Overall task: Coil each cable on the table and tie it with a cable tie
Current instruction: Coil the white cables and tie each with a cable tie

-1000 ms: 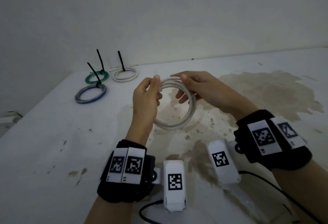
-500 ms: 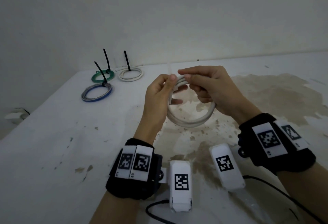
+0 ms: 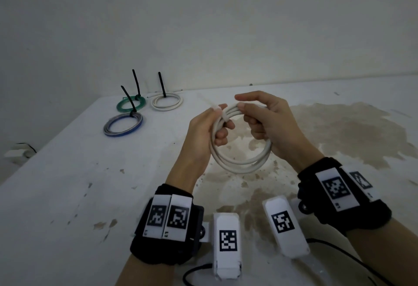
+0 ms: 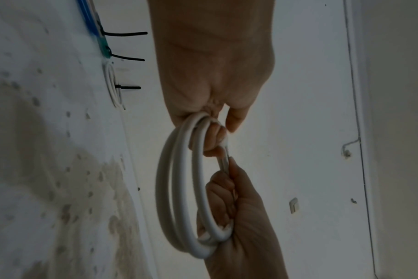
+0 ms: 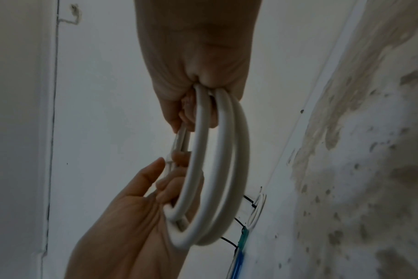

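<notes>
Plainly white cable [image 3: 239, 161] coiled in loops.

A white, brown-stained table [image 3: 67, 195] carries three tied coils at its far left: a green coil [image 3: 131, 104], a white coil [image 3: 167, 102], a grey-blue coil [image 3: 123, 125]

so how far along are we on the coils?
Done: three coils lie tied with black ties at the table's far left, green, white and grey-blue. In hand: the left hand and right hand grip a fourth white coil held off the table, with a pale cable tie around its top strands; whether it is cinched is unclear. No loose cable shows.
</notes>
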